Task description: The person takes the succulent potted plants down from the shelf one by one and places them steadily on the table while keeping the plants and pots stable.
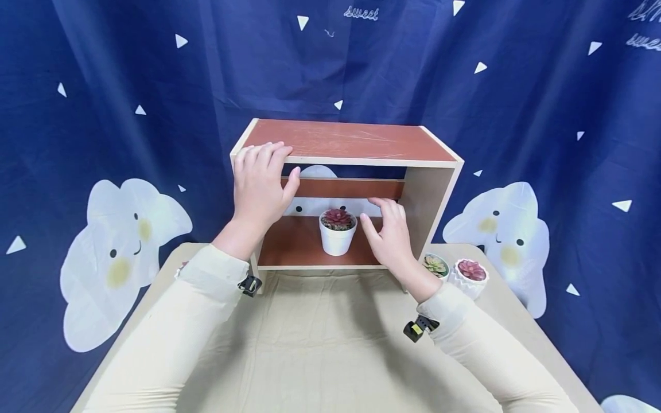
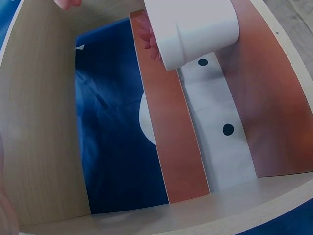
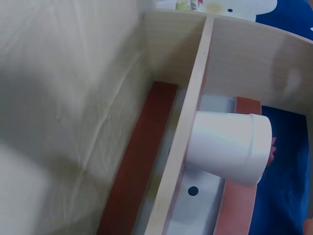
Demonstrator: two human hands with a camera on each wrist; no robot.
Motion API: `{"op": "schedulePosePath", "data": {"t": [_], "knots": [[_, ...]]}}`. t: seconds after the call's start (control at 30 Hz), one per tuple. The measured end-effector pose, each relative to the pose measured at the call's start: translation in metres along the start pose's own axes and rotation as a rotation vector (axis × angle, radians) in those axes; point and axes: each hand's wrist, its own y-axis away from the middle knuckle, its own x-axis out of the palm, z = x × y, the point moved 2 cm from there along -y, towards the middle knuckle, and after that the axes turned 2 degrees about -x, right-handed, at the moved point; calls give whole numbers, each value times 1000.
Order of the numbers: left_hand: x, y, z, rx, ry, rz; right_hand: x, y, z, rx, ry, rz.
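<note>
A white pot with a dark red succulent (image 1: 337,232) stands upright on the lower board (image 1: 289,246) of a small wooden shelf unit (image 1: 351,140). In the left wrist view the white pot (image 2: 195,29) shows from the side, and the right wrist view has the same pot (image 3: 227,144) close by the board's front edge. My left hand (image 1: 260,186) rests at the unit's top left front corner, fingers lying over the top panel. To the right of the plant, my right hand (image 1: 389,235) hovers with relaxed fingers, apart from the pot and holding nothing.
Right of the unit stand a green succulent pot (image 1: 436,265) and a white pot with a red succulent (image 1: 470,274). Another reddish plant (image 1: 183,265) peeks out behind the left sleeve. A beige cloth (image 1: 320,338) covers the table; a blue curtain (image 1: 289,69) hangs behind.
</note>
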Motion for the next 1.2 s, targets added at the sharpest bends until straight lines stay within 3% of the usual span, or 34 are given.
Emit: {"op": "schedulePosePath", "data": {"t": [0.3, 1.2], "knots": [[1, 0, 0, 17, 12, -34, 10, 2, -1, 6, 7, 32], [1, 0, 1, 5, 2, -11, 38, 12, -12, 112, 41, 113]]}}
